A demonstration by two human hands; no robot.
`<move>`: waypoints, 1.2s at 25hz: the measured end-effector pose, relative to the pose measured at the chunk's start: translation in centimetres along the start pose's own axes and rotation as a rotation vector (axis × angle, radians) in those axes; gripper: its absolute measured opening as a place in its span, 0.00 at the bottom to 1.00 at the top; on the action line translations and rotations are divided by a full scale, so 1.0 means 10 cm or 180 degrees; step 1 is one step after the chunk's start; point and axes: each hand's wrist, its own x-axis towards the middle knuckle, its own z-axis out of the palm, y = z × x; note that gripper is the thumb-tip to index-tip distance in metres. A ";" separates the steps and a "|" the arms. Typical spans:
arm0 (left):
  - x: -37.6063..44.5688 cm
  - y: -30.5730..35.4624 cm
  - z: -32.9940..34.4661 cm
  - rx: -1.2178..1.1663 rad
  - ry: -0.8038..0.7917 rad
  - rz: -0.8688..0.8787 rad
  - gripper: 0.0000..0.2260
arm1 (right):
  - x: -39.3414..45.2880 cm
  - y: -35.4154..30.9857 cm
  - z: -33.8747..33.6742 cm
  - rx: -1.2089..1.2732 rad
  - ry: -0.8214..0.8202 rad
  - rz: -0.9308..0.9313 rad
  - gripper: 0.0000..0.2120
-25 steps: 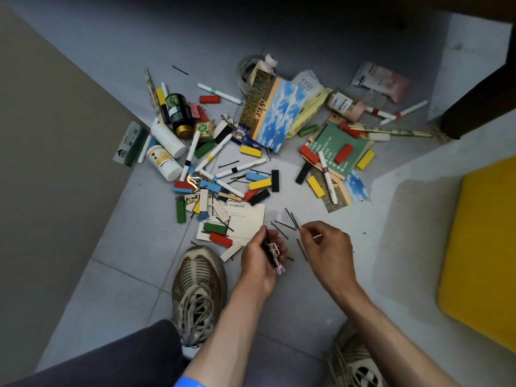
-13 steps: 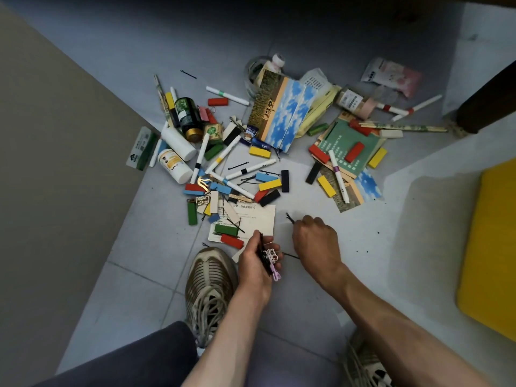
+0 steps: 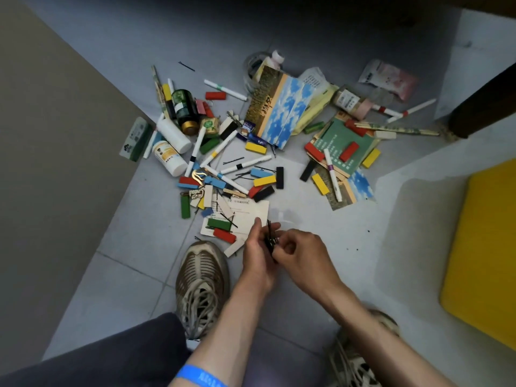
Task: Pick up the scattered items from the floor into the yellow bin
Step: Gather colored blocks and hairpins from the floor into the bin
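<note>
1. Left hand (image 3: 258, 256) – curled round a bundle of black hairpins (image 3: 270, 237), thumb up; held just above the floor (image 3: 307, 275), beside the near shoe (image 3: 201, 277).
2. Right hand (image 3: 303, 254) – brought against the left, fingertips pinched on the same bundle; hands together where a second ago they were apart.
3. Change, one second back: right hand was down among loose pins on the floor in front of the left; half a second back, closed over them. Now lifted and passing its catch across.
4. Change, floor: the patch in front of the hands, strewn with pins earlier, now shows none – only a few dark specks towards the bin.
5. Change, bundle: the small pink-and-white piece seen hanging from the left hand earlier is hidden now behind the right; cannot tell whether it is still held.
6. Meaning for task: near pins gathered into one hand, not yet binned. Likely next – carry across to the bin, or more gathering first.
7. Yellow bin (image 3: 485, 261) – at the right edge of the floor, well apart from the hands; contents not visible.
8. Remaining pile (image 3: 251, 152) – markers, coloured blocks, bottles, booklets and cards, at the far middle of the floor, untouched; stray pins lie among it, one alone at the far side.
</note>
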 end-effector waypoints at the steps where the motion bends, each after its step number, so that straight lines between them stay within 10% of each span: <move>1: -0.01 -0.02 0.00 -0.0047 -0.0020 -0.0037 0.20 | -0.06 0.00 0.01 -0.0197 0.0016 -0.0155 0.07; 6: -0.01 -0.02 -0.08 0.0008 0.0177 -0.0033 0.15 | -0.04 0.39 -0.10 -0.1130 0.0714 0.0219 0.09; 15: -0.03 0.05 -0.28 0.0041 0.0348 0.0085 0.15 | 0.14 0.51 0.12 -0.1717 0.0245 0.0325 0.07; 25: -0.05 0.14 -0.35 -0.0014 0.0405 0.0164 0.15 | 0.02 0.38 0.32 -0.3021 0.0138 -0.1056 0.13; 30: -0.11 0.16 -0.25 0.0054 0.0404 0.0189 0.15 | 0.11 0.32 0.25 -0.2630 -0.0018 -0.0463 0.08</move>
